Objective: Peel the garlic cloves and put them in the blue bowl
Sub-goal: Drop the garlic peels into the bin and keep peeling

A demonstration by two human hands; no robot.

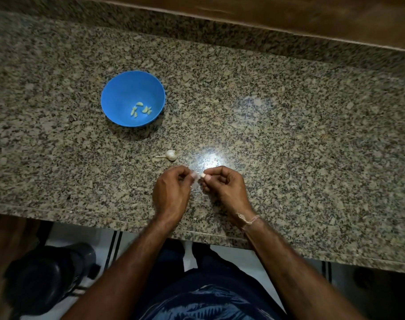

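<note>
in the head view, the right hand is pinching a garlic clove between thumb and forefinger, fingers curled round it, just above the counter near the middle of its front edge; the left hand is sitting just beside it with its fingertips drawn together, apparently nipping a scrap of papery skin, though the scrap is too small and pale to make out for sure; the two hands are almost touching at the clove.

the clove is looking small, light and firm; its skin is probably thin, dry and brittle, tearing in flakes, while the bared flesh underneath is likely getting smooth and a little slippery; so the better hold is across the fat middle with one hand, the other picking at the pointed tip or root end.

counting: one clove is being held; roughly five or six peeled cloves are lying in the bottom of the one blue bowl, which is standing towards the counter's back left, well apart from the hands; one small garlic bulb with its stalk is resting on the counter between bowl and hands, nearer the hands; a thread band is circling the right wrist.
</note>
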